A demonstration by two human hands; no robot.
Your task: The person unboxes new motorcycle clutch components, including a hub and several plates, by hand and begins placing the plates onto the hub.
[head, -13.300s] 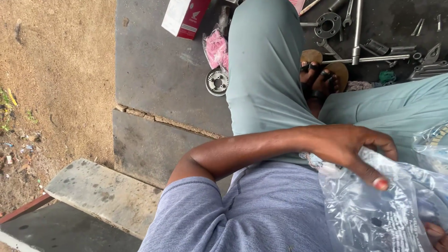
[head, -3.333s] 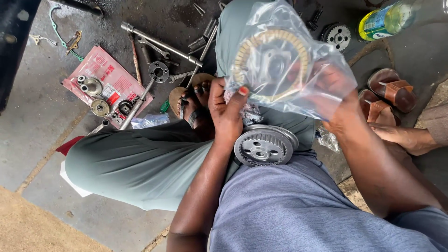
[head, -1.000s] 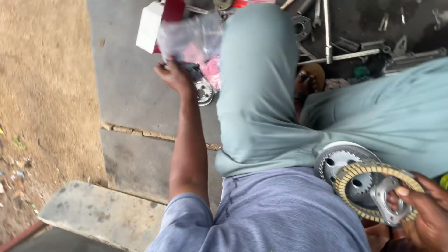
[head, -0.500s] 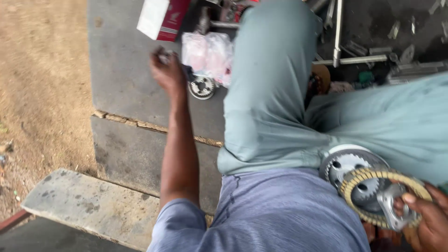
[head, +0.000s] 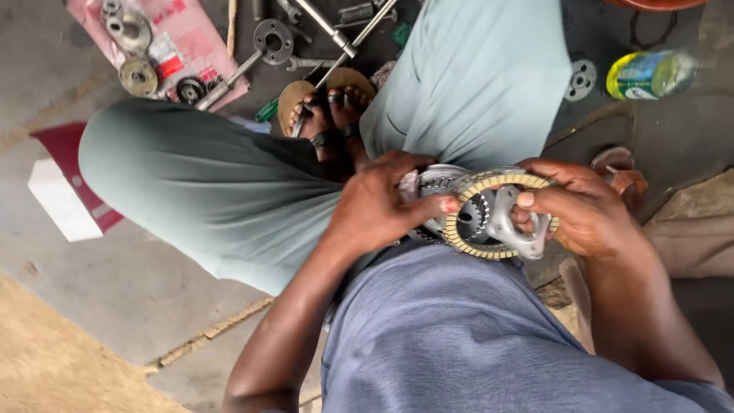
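A: Nearest, low in the frame, saw what?

B: Saw a grey-blue shirt (head: 489, 336) and two forearms rising to the middle. At centre, left hand (head: 375, 210) closed over a toothed metal hub (head: 437, 183), thumb pressed on the rim of a tan friction ring (head: 459, 229).

A: And the other?

B: Right of centre, right hand (head: 585, 210) clamped on a silver cast plate (head: 511, 222) lying inside that ring, fingers curled round the ring's outer edge. Ring, plate and hub all stacked on the lap, touching.

A: Any risk there?

B: Probably yes. Stack rested on cloth between the knees, not on firm ground; with a loose grip, might slide off and fall on the concrete (head: 138, 275), perhaps chipping the ring lining. Also fingertips near the teeth, so a pinch possible.

A: Further up?

B: Sandalled foot (head: 325, 107) at upper centre, then rods and a socket wrench (head: 264, 46). Upper left, pink sheet (head: 180, 46) with small bearings. Upper right, a small sprocket (head: 581, 78) beside a yellow-green bottle (head: 650, 74).
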